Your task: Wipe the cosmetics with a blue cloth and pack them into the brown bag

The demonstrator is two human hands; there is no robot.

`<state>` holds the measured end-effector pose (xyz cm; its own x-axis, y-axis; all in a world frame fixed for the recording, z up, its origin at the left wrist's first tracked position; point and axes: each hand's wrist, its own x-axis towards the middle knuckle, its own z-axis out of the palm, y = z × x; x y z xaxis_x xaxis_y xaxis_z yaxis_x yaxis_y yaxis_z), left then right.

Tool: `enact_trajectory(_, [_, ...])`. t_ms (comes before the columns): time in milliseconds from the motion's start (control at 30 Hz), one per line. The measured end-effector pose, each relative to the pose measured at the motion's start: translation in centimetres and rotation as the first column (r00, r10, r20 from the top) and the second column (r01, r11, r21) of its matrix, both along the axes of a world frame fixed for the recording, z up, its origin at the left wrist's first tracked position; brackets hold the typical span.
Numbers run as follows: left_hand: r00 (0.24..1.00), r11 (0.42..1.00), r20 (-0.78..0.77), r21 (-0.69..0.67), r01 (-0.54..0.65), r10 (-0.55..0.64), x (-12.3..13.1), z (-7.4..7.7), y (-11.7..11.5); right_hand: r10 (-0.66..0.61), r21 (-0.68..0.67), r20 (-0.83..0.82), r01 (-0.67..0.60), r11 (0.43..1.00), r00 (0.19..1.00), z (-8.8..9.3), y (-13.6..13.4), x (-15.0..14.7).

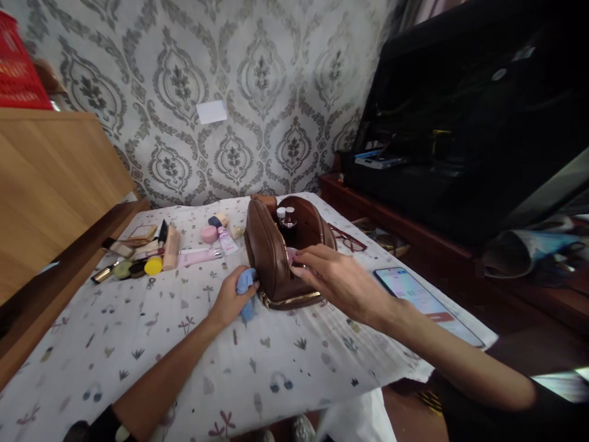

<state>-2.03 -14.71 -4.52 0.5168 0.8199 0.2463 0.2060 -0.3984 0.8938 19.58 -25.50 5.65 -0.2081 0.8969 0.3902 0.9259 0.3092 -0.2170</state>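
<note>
A brown cosmetic bag (269, 255) with a gold zipper stands unzipped on the patterned tablecloth (221, 374). Two white-capped bottles (286, 213) poke up inside it. My left hand (232, 299) is closed around a crumpled blue cloth (247, 282), right beside the bag's lower left side. At the bag's front opening, my right hand (331, 270) has its fingers pinched together over a small pinkish thing, mostly hidden, that I cannot make out.
Makeup items, among them a yellow-lidded jar (153, 265), lie clustered at the left. Nearer the bag are a pink tube (200, 256) and a pink round jar (208, 234). Eyeglasses (352, 240) and a lit phone (426, 304) lie at the right. A television (460, 141) stands beyond.
</note>
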Motion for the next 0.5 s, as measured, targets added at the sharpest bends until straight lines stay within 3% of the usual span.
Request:
enact_trajectory(133, [1.0,1.0,0.0,0.013,-0.002,0.002,0.0,0.0,0.0,-0.055,-0.09,0.079,0.062,0.994,0.995,0.7,1.1,0.2])
enact_trajectory(267, [1.0,0.999,-0.003,0.035,-0.013,0.013,-0.1,-0.2,0.1,-0.15,-0.245,0.293,0.226,0.943,0.944,2.2,5.0,0.3])
enact_trajectory(400, [1.0,0.999,-0.002,0.049,-0.007,0.007,0.0,-0.3,0.2,-0.041,-0.45,0.386,0.227,0.864,0.922,3.0,8.5,-0.2])
enact_trajectory(500, [1.0,0.998,-0.013,0.061,-0.008,0.009,0.0,-0.4,0.3,-0.01,-0.527,0.388,0.231,0.817,0.921,2.6,9.3,-0.9])
